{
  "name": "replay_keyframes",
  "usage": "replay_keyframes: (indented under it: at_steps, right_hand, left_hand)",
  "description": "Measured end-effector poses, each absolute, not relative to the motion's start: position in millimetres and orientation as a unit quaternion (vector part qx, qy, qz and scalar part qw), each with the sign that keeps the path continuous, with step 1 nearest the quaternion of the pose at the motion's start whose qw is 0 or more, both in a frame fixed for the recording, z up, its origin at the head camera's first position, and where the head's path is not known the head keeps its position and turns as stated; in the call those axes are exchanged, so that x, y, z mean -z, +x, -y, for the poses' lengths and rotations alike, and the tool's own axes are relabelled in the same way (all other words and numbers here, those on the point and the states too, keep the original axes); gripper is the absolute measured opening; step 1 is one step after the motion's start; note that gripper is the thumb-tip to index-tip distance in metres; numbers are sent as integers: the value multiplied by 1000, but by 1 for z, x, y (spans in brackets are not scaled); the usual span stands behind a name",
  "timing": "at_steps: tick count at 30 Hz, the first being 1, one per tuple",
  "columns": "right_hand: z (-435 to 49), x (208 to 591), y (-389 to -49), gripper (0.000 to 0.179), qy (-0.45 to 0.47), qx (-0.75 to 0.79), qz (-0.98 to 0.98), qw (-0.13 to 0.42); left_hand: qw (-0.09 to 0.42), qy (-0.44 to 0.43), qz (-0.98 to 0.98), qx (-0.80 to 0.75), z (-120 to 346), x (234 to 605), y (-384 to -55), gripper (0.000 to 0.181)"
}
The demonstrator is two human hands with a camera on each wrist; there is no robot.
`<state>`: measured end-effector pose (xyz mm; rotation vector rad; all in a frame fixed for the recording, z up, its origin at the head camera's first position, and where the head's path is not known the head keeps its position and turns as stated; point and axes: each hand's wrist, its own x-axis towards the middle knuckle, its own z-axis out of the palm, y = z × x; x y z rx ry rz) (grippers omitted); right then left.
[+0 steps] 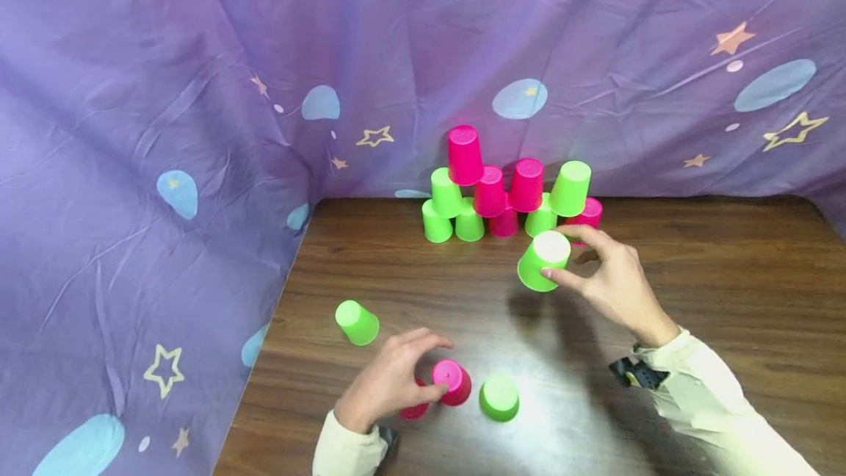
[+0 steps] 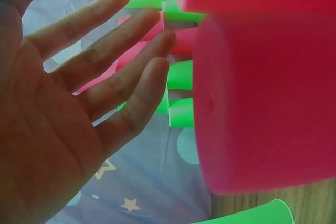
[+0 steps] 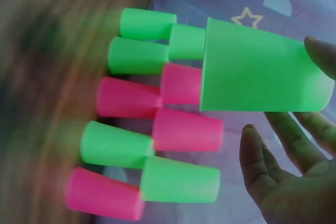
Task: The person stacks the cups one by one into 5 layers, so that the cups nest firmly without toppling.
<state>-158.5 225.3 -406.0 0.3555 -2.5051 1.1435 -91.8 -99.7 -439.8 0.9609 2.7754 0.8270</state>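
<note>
My right hand (image 1: pixel 621 281) pinches an upside-down green cup (image 1: pixel 543 261) between thumb and fingers, held above the table in front of the stack; the right wrist view shows this green cup (image 3: pixel 262 69) at close range. Down at the near left, my left hand (image 1: pixel 390 373) hovers beside a pink cup (image 1: pixel 452 382), its fingers spread and gently bent. In the left wrist view those fingers stand apart from the large pink cup (image 2: pixel 268 103). Another pink cup (image 1: pixel 414 410) is partly hidden behind the left hand. Behind them rises a stack of upside-down cups, topped at left by a pink cup (image 1: pixel 465 156).
One green cup (image 1: pixel 357 323) stands alone on the left of the wooden table (image 1: pixel 727 278), and another green cup (image 1: pixel 499 397) sits right of the pink ones. The stack's second row ends at right with a green cup (image 1: pixel 571 188). A purple patterned cloth (image 1: pixel 423 57) hangs behind.
</note>
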Motion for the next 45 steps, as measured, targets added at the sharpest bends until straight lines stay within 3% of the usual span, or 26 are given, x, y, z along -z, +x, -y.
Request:
replay_keyframes:
  at_steps: [13,24,32,45]
  right_hand:
    - [-217,368,-199,52,164,-342,907,185]
    - [-214,348,-244,47,105,-401,900,136]
    - [-205,347,-276,51,77,-405,901,134]
    - [-196,351,-298,58,34,-407,905,122]
  left_hand:
    - [45,296,-909,-291,103,443,-86,51]
    - [67,298,-915,-263,101,449,-82,55]
    - [75,296,-922,-240,98,454,-79,55]
    - [54,296,-921,-246,95,464,-79,54]
